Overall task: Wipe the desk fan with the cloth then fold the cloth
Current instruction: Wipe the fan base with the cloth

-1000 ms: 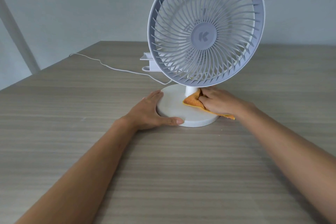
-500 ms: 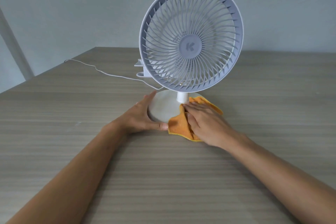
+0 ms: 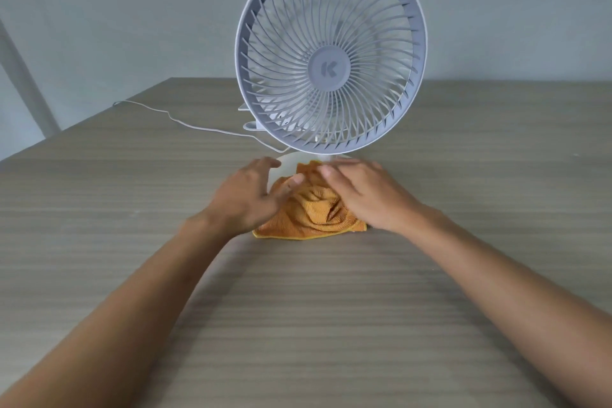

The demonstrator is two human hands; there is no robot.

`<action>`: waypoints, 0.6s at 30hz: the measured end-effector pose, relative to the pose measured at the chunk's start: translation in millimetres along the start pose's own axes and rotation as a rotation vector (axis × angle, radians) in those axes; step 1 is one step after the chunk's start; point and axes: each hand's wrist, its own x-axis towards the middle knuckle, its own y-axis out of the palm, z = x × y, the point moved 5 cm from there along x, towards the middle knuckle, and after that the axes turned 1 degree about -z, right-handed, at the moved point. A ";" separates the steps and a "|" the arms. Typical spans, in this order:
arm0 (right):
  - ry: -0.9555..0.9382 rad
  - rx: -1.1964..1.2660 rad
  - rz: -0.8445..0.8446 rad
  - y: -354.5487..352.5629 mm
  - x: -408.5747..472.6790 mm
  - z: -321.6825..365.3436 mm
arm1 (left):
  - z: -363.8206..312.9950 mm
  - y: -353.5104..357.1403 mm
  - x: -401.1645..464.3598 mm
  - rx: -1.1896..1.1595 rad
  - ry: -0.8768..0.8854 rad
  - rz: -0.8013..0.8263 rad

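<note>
Table: a wide wood-grain tabletop [image 3: 331,325] is seen carrying everything.
Fan: a white round-grilled plastic desk fan [image 3: 329,53] is stood upright at the far middle, its base partly covered.
Cloth: a crumpled orange microfibre cloth [image 3: 311,215] is bunched over the base's near edge and onto the table.
Right hand [image 3: 367,195]: laid on the cloth, fingers straight and close together.
Left hand [image 3: 248,199]: fingers spread loosely, thumb touching the cloth.
Cord: a thin white cable [image 3: 185,121] is trailed leftward.

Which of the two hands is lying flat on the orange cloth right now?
The right hand, fingers flat on the bunched cloth. The left hand hovers spread beside it.
</note>
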 end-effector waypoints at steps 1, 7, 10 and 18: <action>0.037 -0.017 -0.051 -8.7 -6.3 -12.1 | -8.5 4.8 0.7 0.065 0.026 -0.022; 0.341 0.093 0.025 -10.1 -11.7 -71.4 | -59.1 61.0 -3.2 0.328 0.198 0.118; 0.334 0.060 0.079 -3.9 -10.6 -73.6 | -46.4 63.8 1.1 0.393 0.119 0.167; 0.323 0.063 0.095 -6.8 -3.8 -77.8 | -13.4 48.5 17.6 0.350 -0.065 0.139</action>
